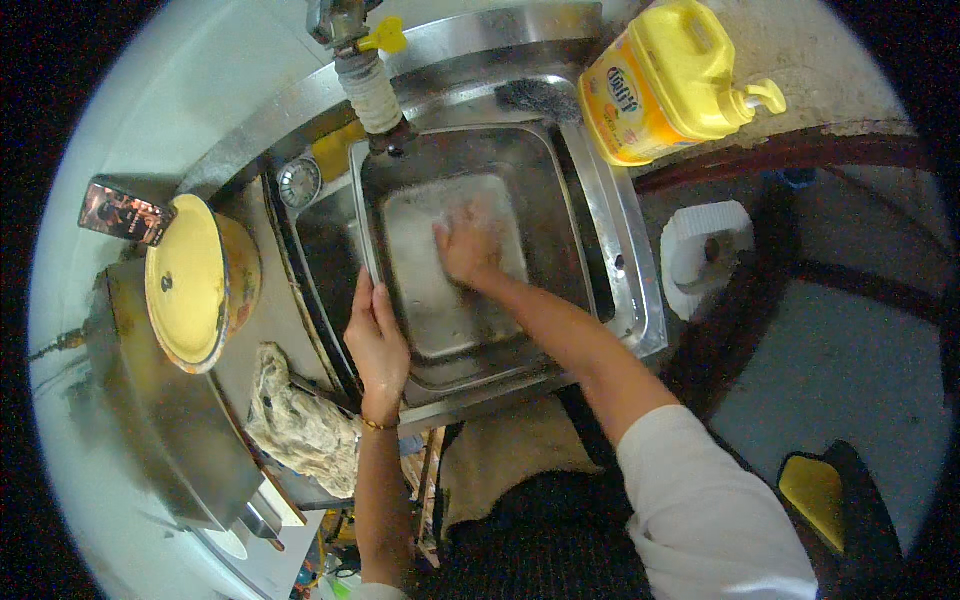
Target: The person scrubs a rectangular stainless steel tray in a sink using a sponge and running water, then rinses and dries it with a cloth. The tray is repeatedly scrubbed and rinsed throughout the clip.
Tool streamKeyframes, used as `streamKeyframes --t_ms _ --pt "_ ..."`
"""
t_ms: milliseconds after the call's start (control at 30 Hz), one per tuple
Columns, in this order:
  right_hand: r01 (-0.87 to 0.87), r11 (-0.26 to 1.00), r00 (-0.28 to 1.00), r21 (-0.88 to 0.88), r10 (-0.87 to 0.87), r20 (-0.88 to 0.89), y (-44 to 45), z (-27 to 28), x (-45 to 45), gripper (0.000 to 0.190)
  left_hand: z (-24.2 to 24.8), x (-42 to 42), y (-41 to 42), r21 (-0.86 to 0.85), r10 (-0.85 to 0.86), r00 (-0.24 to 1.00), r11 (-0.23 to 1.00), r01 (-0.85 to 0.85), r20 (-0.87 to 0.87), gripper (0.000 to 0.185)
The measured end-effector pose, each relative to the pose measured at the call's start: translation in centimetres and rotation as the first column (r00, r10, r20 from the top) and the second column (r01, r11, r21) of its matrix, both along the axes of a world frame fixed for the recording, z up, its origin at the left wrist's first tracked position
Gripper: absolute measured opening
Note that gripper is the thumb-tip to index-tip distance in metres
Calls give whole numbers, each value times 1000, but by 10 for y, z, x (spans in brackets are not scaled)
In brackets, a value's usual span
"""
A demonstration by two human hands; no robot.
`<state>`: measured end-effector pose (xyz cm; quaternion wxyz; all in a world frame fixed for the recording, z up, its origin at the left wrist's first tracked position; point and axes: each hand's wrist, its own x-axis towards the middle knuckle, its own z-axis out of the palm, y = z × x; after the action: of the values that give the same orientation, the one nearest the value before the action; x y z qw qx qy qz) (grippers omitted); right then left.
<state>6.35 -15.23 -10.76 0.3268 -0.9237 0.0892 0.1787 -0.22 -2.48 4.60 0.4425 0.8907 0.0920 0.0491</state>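
A rectangular stainless steel pan (577, 247) sits tilted in the metal sink (637, 300), under the faucet (367, 90). My left hand (379, 337) grips the pan's left rim, thumb on one side and fingers on the other. My right hand (471, 244) is palm down over the pan's bottom, blurred by motion. Its thumb stands apart from the fingers, and no object shows in it; what is under the palm is hidden. The faucet's outlet is wrapped in pale material, with a yellow handle (384, 36) on top.
A yellow pump jug (660, 90) and a dark scouring pad (536, 97) are behind the sink. Left are a drain strainer (299, 182), a yellow enamel basin (187, 285), a phone (126, 210) and a crumpled cloth (300, 420). A squat toilet (709, 255) lies right.
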Motion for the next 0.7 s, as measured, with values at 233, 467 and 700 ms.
streamKeyframes --t_ms 233,467,700 --pt "691 555 604 463 -795 51 99 18 73 64 -3 -2 2 -110 48 991 992 -61 -122 40" --pt "513 314 854 799 -95 -512 89 70 3 78 -1 1 2 -152 84 983 982 -109 -165 38" --pt "520 324 825 790 48 -563 65 120 -97 75 -4 -3 1 -92 106 994 990 -107 -13 37"
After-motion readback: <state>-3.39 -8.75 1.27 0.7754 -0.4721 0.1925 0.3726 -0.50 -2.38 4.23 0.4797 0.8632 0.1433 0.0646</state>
